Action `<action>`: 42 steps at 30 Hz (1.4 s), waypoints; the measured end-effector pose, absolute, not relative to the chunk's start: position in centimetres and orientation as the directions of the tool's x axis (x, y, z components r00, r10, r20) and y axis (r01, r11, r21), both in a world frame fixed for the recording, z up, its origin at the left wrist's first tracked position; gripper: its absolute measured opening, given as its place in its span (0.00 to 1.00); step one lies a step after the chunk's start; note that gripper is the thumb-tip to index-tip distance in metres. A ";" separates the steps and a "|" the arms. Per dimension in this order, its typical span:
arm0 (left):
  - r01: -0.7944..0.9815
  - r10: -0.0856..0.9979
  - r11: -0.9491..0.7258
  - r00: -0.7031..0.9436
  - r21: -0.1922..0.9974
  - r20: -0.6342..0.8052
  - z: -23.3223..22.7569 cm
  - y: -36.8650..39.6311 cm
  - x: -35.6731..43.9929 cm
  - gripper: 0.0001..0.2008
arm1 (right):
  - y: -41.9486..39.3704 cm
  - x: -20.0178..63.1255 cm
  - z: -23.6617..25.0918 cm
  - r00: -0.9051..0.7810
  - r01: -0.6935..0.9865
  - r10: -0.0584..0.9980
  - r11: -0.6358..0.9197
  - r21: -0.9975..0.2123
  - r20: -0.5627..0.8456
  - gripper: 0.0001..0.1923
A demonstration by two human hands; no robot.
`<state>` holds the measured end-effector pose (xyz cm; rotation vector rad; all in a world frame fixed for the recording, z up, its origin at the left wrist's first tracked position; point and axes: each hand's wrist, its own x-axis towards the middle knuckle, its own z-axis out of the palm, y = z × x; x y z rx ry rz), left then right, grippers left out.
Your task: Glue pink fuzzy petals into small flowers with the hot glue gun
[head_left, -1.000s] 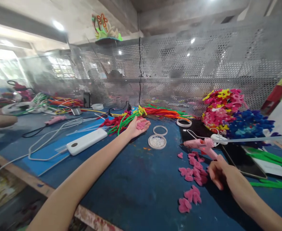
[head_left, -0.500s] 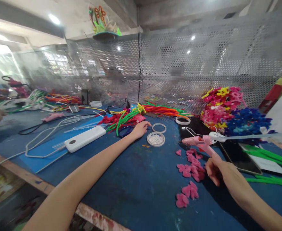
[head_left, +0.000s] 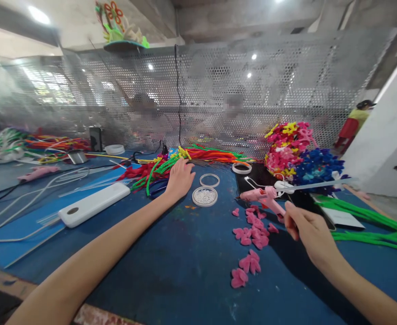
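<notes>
- Pink glue gun [head_left: 264, 197] propped on its wire stand on the blue table [head_left: 171, 266], nozzle pointing left, clear glue stick jutting out to the right; handle touching the right hand [head_left: 305, 230].
- Right hand curled around the lower end of the handle, fingers [head_left: 290, 215] bent and pressed together; whether the grip is firm cannot be told.
- Pink felt petals [head_left: 252, 225] scattered just below and left of the gun, two small clusters nearer the table edge.
- Left hand [head_left: 180, 178] stretched far forward, palm down, fingers close together, resting on the bundle of red and green pipe cleaners [head_left: 151, 171].
- Round dish of white beads [head_left: 204, 196] just right of that hand, an empty ring [head_left: 209, 180] right behind it.
- White power bank [head_left: 93, 204] lying to the left, cables looping around it.
- Heap of finished pink, yellow and blue flowers [head_left: 300, 155] behind the gun, against the perforated metal screen [head_left: 252, 90].
- Green pipe cleaners [head_left: 371, 225] spread at the right edge.
</notes>
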<state>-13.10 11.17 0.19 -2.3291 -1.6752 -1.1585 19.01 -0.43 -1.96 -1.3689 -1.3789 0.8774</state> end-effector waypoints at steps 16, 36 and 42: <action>0.311 0.361 -0.911 0.919 0.269 0.158 -0.9 -0.5 -2.9 0.17 | 4.5 20.9 -4.4 -0.163 0.698 0.883 0.418 -0.581 0.440 0.24; 0.400 0.466 -0.867 0.862 0.298 0.198 -1.7 -0.8 -2.6 0.26 | 4.7 20.8 -2.1 -0.233 0.807 0.923 0.359 -0.469 0.307 0.13; 0.400 0.463 -0.872 0.860 0.281 0.215 -1.8 -0.7 -2.5 0.24 | 4.9 21.2 -0.8 -0.271 0.835 0.898 0.399 -0.379 0.347 0.09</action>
